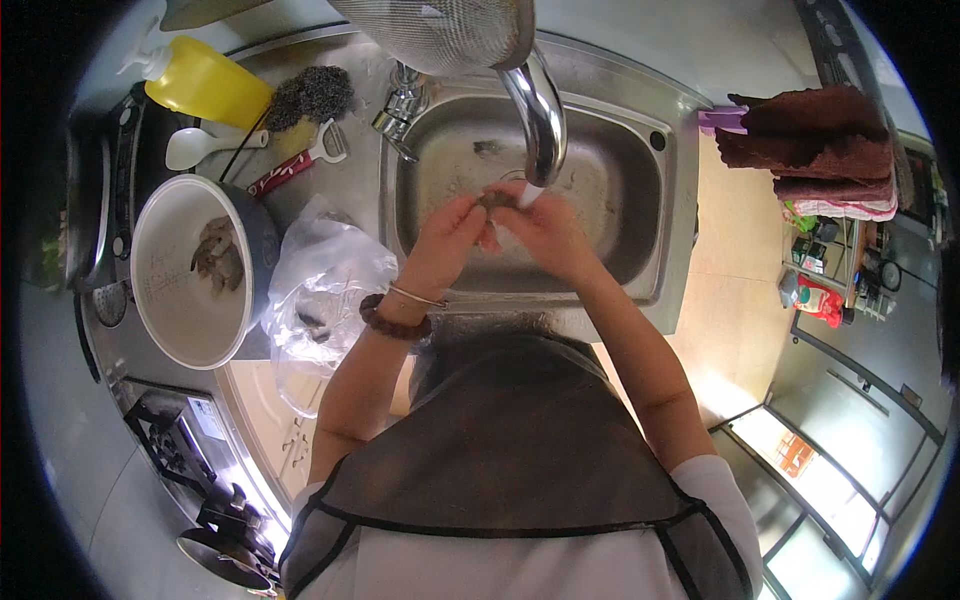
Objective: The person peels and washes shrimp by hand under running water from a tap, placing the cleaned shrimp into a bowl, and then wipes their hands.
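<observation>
A grey shrimp point(496, 199) is pinched between the fingertips of my left hand point(448, 236) and my right hand point(547, 229). Both hands are over the stainless-steel sink point(630, 217), just below the mouth of the chrome faucet point(541, 112). A white stream of water runs from it beside the right fingers. Dark scraps point(487, 148) lie on the sink's floor. To the left, a white-lined bowl point(169, 300) holds several shrimp point(219, 255). Between bowl and sink sits a clear plastic bag point(345, 262) with dark bits inside. The fingers partly hide the shrimp.
A mesh strainer point(442, 30) hangs above the faucet. A yellow pump bottle point(210, 82), steel wool point(319, 94), a white spoon point(191, 148) and a red-handled peeler point(285, 171) lie left of the sink. Brown towels point(817, 135) hang at right. A gas stove point(169, 442) is at lower left.
</observation>
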Motion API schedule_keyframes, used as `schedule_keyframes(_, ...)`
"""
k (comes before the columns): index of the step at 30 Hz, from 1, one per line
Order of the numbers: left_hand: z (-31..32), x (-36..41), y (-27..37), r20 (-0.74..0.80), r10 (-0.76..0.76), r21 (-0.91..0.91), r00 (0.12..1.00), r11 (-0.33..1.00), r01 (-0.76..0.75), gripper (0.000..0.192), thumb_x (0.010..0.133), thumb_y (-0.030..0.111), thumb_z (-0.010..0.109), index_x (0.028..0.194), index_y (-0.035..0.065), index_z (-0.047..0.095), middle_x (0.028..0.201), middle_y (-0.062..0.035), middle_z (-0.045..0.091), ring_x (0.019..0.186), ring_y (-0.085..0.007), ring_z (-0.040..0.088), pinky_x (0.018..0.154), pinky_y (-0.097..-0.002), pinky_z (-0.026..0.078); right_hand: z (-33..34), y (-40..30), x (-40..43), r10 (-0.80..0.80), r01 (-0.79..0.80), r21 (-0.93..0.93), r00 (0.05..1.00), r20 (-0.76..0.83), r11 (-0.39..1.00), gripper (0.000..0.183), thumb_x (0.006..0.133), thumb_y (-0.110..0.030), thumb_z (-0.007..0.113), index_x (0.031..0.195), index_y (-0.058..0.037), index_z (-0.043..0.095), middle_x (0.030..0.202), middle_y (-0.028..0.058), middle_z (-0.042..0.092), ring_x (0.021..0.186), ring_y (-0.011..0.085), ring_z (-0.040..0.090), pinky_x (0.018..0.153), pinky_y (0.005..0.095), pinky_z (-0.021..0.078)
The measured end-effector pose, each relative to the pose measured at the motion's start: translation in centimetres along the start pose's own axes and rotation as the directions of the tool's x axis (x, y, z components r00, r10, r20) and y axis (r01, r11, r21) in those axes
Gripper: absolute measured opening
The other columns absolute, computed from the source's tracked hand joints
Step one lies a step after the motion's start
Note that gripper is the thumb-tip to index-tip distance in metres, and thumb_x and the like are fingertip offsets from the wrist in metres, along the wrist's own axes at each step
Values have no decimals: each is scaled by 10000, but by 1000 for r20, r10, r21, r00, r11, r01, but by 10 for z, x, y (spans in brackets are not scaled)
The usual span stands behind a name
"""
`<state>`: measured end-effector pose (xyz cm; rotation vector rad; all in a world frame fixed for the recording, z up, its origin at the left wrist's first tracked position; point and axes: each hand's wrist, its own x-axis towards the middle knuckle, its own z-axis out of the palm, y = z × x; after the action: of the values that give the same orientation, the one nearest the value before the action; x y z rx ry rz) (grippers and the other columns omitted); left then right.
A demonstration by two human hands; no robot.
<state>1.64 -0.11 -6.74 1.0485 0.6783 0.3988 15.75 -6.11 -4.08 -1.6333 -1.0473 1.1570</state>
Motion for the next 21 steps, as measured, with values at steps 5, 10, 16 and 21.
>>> schedule_keyframes(5,5,-1,4,-18,6,112,1000,994,-4,213,870,162,392,807,4,519,628,-10,499,602,-89,473,585,-213,379,3,7,1,43,-39,35,991,-126,999,191,715,-89,598,883,-7,562,655,43,529,563,70,463,511,228,376)
schedule_keyframes(10,8,1,4,-34,29,168,999,985,-23,215,870,158,388,811,-6,514,619,-15,491,583,-92,471,557,-213,387,5,7,4,88,-76,74,982,-165,994,149,694,-90,608,819,-16,576,569,10,501,521,63,424,489,214,349)
schedule_keyframes(16,9,1,-6,-78,-2,242,997,970,21,223,849,181,393,778,2,507,564,-37,466,529,-119,485,513,-247,397,7,3,5,226,-175,308,964,-140,935,94,708,-107,598,731,-21,570,587,-11,509,529,56,415,480,222,333)
schedule_keyframes(21,9,0,-9,-56,-64,194,996,978,73,235,831,208,398,767,10,506,532,-56,472,493,-137,495,493,-270,398,0,20,7,53,-62,-85,993,-103,994,109,749,-117,547,728,-10,548,587,45,530,537,93,451,505,243,362)
